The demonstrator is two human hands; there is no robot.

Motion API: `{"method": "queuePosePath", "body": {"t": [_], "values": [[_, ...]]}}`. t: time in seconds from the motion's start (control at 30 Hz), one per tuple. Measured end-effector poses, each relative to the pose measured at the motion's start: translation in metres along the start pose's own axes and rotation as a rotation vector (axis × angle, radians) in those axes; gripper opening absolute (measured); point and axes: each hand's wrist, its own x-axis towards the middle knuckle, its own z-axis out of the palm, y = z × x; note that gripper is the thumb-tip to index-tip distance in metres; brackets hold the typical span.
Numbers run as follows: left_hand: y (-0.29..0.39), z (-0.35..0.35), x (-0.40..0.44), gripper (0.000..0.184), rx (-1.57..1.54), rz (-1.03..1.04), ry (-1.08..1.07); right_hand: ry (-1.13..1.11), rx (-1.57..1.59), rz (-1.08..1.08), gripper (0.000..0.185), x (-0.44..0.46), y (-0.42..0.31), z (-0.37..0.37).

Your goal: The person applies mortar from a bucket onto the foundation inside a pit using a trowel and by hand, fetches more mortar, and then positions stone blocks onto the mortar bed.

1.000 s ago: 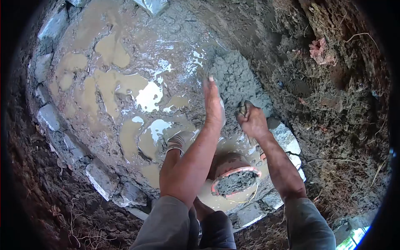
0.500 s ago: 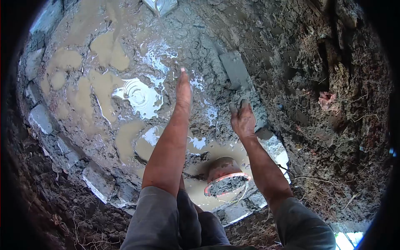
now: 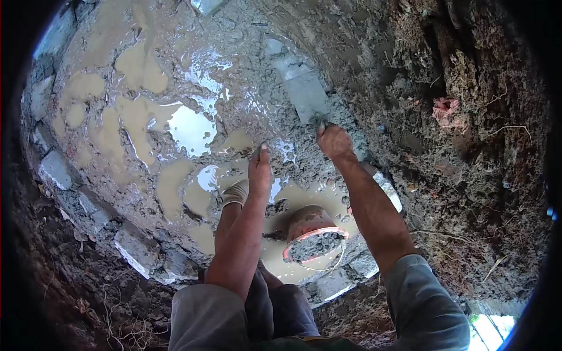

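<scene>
My right hand (image 3: pixel 333 140) is closed beside the lower end of a smooth, flat grey surface (image 3: pixel 307 99) amid wet grey mortar; what it grips is mostly hidden. Nearer the middle, my left hand (image 3: pixel 260 169) is held above the mud, seen edge-on, with its fingertips pointing up and nothing visible in it. Below and between my arms, a reddish bucket (image 3: pixel 310 222) tilts in muddy water, with grey mortar (image 3: pixel 316 245) inside and a thin handle hanging over its rim.
Muddy ground with brown puddles (image 3: pixel 137 67) spreads to the left, edged by a curved row of blocks (image 3: pixel 137 248). A rough earth wall (image 3: pixel 456 175) with roots rises on the right. A foot (image 3: pixel 235 193) stands in the mud beside my left forearm.
My right hand has moved up and slightly left; more of the smooth grey surface shows. My left hand first swung left, then dropped lower. The view has shifted.
</scene>
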Motion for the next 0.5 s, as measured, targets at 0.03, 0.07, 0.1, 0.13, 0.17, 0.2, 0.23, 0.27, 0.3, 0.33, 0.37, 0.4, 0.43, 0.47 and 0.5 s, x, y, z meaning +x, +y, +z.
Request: {"method": "queuePosePath", "body": {"t": [0.03,0.07,0.1,0.13,0.17,0.2,0.23,0.27,0.3,0.33,0.37,0.4,0.43,0.47,0.5], "values": [[-0.005,0.003,-0.006,0.050,-0.006,0.035,-0.002,0.028,-0.007,0.011,0.053,-0.007,0.014,0.010],[-0.010,0.008,-0.011,0.047,-0.012,0.072,-0.004,0.056,-0.011,0.021,0.052,-0.013,0.029,0.021],[-0.013,0.009,-0.014,0.045,-0.018,0.105,-0.006,0.086,0.030,0.026,0.050,-0.019,0.052,0.038],[-0.012,0.007,-0.019,0.042,0.006,0.108,-0.001,0.114,0.066,0.035,0.049,-0.025,0.077,0.058],[-0.007,0.008,-0.026,0.040,0.019,0.111,0.005,0.080,0.034,0.083,0.047,-0.030,0.096,0.072],[-0.004,0.010,-0.032,0.040,0.030,0.113,0.008,0.047,-0.001,0.133,0.046,-0.037,0.113,0.084],[-0.012,0.003,-0.028,0.041,0.025,0.047,-0.018,0.075,0.020,0.140,0.047,-0.045,0.127,0.093],[-0.010,-0.002,-0.034,0.042,0.019,0.061,0.006,0.109,0.049,0.141,0.048,-0.051,0.134,0.106],[0.006,-0.012,-0.032,0.043,0.015,0.102,0.026,0.132,0.555,0.306,0.048,-0.060,0.133,0.139],[0.013,-0.019,-0.031,0.044,0.010,0.121,0.056,0.123,1.052,0.463,0.049,-0.069,0.135,0.168],[0.031,-0.032,-0.031,0.046,0.140,0.103,0.047,0.015,1.353,0.585,0.046,-0.078,0.102,0.147],[0.034,-0.048,-0.024,0.046,0.114,0.124,0.068,-0.104,1.654,0.711,0.045,-0.089,0.051,0.119],[0.036,-0.062,-0.014,0.046,0.085,0.152,0.092,-0.114,1.827,0.645,0.042,-0.077,0.013,0.117],[0.039,-0.075,-0.004,0.046,0.054,0.182,0.116,-0.124,1.999,0.571,0.040,-0.059,-0.027,0.114],[0.049,-0.087,0.000,0.046,-0.027,0.183,0.106,-0.106,2.026,0.606,0.041,-0.043,-0.074,0.099]]}}
